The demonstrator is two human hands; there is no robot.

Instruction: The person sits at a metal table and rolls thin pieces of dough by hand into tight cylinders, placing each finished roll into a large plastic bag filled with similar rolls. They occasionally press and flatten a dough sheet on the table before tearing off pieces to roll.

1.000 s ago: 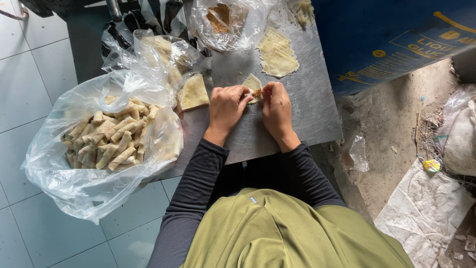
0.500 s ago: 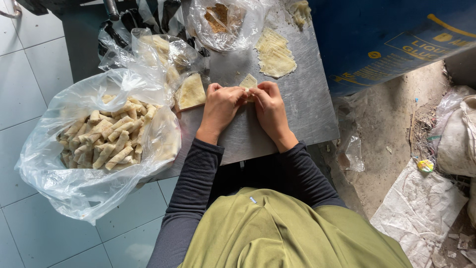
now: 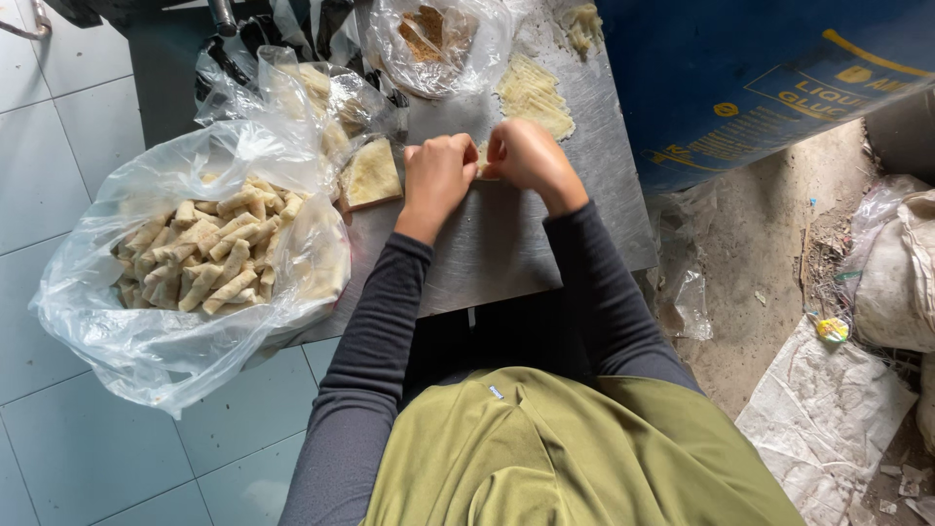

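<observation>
**Two hands pinch a wrapper on a steel table**

Far left, a clear bag (image 3: 185, 292) sags open over the table edge, full of pale finished rolls (image 3: 209, 255) piled every way. Just right of it lies a small stack of square wrappers (image 3: 368, 175), partly under crumpled plastic.

At the middle, the left hand (image 3: 438, 175) and right hand (image 3: 526, 158) meet knuckle to knuckle — fingers curled in, both pinching a small pale wrapper (image 3: 482, 161) between them (only a sliver of it shows). It sits on the steel table (image 3: 506, 253), near the far side.

Beyond the hands, a second bag (image 3: 438, 39) holds brownish filling, and to its right a flat sheet (image 3: 534, 95) lies spread on the metal. Farther right stands a blue drum (image 3: 760, 78) — then bare dirt floor with scraps and sacks.
</observation>
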